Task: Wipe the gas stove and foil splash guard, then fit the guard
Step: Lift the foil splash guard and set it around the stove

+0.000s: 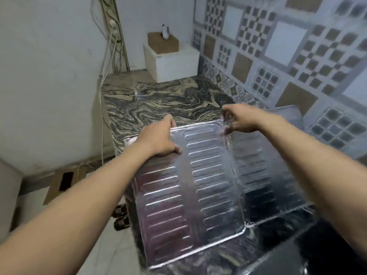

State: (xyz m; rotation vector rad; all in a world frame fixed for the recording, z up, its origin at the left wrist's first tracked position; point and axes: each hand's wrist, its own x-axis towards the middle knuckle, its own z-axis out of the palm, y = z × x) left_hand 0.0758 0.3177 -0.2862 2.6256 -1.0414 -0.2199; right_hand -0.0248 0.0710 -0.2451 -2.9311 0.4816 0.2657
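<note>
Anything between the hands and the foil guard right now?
No. Both hands already grip the foil splash guard along its top edge: left hand at the left panel, right hand near the fold. Nothing visible sits between them and the foil.

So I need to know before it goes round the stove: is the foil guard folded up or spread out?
Spread out. The foil guard shows ribbed panels side by side, both hands gripping its top edge.

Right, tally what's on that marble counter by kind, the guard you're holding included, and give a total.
Foil splash guard, held at its top edge by the left hand and right hand: 1
White box: 1
Brown box, on the white one: 1
Small white item, too small to identify: 1
Total: 4
</note>
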